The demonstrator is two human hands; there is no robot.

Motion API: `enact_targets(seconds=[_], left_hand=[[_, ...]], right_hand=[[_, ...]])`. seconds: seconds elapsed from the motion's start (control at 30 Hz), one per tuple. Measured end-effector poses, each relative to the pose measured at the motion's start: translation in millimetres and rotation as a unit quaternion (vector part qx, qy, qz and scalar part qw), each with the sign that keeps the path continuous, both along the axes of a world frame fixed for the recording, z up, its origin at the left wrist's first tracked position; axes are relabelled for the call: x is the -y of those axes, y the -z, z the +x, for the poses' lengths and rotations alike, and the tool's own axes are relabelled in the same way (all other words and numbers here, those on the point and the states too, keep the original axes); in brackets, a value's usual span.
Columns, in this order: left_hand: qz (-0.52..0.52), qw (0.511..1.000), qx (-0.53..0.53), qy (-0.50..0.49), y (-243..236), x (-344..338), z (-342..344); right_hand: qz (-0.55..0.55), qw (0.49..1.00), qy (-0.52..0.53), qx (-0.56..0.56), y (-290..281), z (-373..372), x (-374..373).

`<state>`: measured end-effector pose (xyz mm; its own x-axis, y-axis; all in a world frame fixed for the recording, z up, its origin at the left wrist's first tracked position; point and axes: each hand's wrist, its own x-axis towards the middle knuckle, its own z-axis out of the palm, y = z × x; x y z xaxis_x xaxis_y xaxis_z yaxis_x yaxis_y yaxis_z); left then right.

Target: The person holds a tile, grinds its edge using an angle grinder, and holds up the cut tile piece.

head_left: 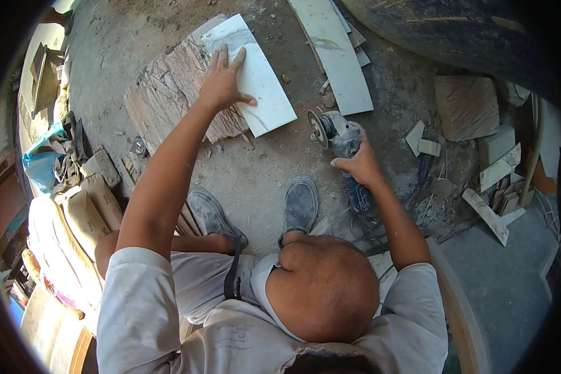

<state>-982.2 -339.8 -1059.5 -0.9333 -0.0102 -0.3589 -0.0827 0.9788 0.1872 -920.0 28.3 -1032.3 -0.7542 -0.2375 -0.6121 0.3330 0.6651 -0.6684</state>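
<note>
My left hand (pixel 223 81) lies with fingers spread on a white marble-look tile (pixel 265 93). The tile rests partly on a rough brownish stone slab (pixel 168 93), its right part reaching past the slab's edge. In my right hand (pixel 361 163) is an angle grinder (pixel 343 138), the fingers wrapped round its body. Its cutting disc (pixel 318 129) faces left, a short way right of the tile's near corner and apart from it. Whether the disc spins I cannot tell. The grinder's lower body (pixel 358 196) shows below my right hand.
Long white tile strips (pixel 336 56) lie beyond the grinder. Tile offcuts (pixel 492 215) and a square brown stone (pixel 466 107) are scattered at right. A tape measure (pixel 139 146) sits left of my shoes (pixel 300 202). Filled sacks (pixel 84 215) stand at left; a large dark rounded object (pixel 449 31) is far right.
</note>
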Motion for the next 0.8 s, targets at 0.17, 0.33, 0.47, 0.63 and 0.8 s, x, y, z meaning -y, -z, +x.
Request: enact_targets(seconds=[0.17, 0.33, 0.47, 0.63, 0.8], left_hand=[[0.009, 1.000, -0.015, 0.004, 4.0, 0.1, 2.0], [0.010, 1.000, -0.011, -0.006, 2.0, -3.1, 2.6], [0.007, 1.000, -0.014, -0.007, 1.7, -2.3, 2.5], [0.011, 1.000, -0.007, -0.012, -0.2, -4.7, 1.4], [0.003, 1.000, -0.001, -0.012, -1.7, -4.5, 1.4]], right_hand=[[-0.008, 1.000, 0.000, 0.022, 8.0, -1.3, 6.7], [-0.029, 0.999, 0.002, 0.023, 4.5, 0.8, 7.9], [-0.020, 1.000, 0.001, 0.020, 2.2, 1.1, 11.9], [-0.015, 1.000, -0.003, 0.017, 0.1, 2.0, 13.3], [-0.024, 1.000, -0.002, 0.012, 6.0, 4.6, 13.9]])
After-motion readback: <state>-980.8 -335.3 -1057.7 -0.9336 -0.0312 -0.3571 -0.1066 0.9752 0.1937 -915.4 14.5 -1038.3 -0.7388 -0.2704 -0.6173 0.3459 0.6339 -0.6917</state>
